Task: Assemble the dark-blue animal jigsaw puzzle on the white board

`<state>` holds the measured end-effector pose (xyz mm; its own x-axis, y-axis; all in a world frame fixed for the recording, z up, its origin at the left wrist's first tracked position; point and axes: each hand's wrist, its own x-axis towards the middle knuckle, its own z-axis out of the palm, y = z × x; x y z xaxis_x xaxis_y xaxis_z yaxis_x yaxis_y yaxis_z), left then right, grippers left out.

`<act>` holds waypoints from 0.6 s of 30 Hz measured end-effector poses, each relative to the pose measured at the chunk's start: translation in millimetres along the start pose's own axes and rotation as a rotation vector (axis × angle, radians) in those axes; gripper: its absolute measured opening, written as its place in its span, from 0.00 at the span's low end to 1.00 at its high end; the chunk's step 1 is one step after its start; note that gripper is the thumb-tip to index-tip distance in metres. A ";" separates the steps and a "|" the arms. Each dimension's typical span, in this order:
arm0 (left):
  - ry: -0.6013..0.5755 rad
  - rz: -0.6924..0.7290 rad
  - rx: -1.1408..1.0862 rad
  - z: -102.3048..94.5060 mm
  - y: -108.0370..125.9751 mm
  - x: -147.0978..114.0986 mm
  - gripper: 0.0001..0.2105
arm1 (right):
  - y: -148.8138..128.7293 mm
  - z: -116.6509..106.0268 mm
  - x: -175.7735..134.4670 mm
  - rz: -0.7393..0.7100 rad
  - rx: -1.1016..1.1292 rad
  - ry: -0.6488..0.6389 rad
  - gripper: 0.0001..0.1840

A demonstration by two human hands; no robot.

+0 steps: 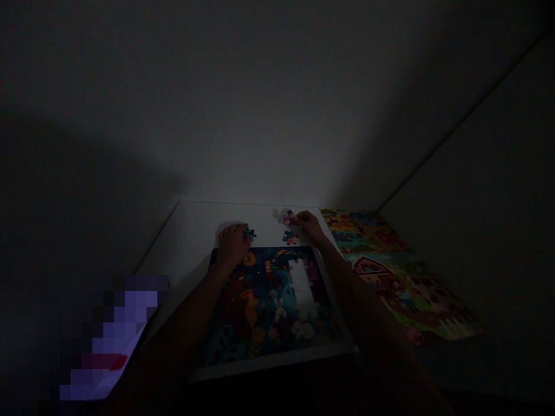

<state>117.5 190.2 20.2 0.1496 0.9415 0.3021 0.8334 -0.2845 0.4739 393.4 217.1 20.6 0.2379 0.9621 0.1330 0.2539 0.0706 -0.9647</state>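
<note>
A dark, colourful jigsaw puzzle (251,300) with animals, among them a white rabbit, lies flat in front of me. A tall white gap runs through its right part. My left hand (233,241) rests at the puzzle's upper left edge, fingers curled round a blue puzzle piece (250,234) that sticks out on its right side. Beyond the puzzle's top edge, my right hand (309,225) pinches a purple-pink puzzle piece (287,218) between thumb and fingers. Just below that piece, a teal and orange loose piece (289,237) lies on the white table.
Two bright pictures lie to the right of my right arm: an animal scene (362,230) farther off and a farm scene with a red barn (407,294) nearer. The white table (186,242) meets a wall behind. A pixelated glowing screen (117,341) is at lower left. Light is dim.
</note>
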 end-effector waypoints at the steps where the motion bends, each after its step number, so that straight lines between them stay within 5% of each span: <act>1: 0.002 0.002 0.006 0.2 -0.2 -0.1 0.17 | -1.7 -3.4 -6.8 -0.002 -0.002 0.000 0.23; 5: 0.000 0.009 0.029 0.6 -0.1 -0.5 0.18 | -9.9 -17.3 -41.0 -0.016 0.022 -0.063 0.23; 10: -0.001 0.042 0.059 0.1 2.3 -1.0 0.18 | -24.3 -32.0 -83.5 -0.008 0.010 -0.305 0.19; 18: 0.029 0.185 0.150 -7.4 6.4 -5.1 0.18 | -27.1 -37.3 -104.1 0.049 0.030 -0.453 0.16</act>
<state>118.1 182.3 27.8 0.2939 0.8694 0.3972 0.8629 -0.4200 0.2809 396.7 105.2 41.4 -0.1866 0.9823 -0.0188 0.2232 0.0237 -0.9745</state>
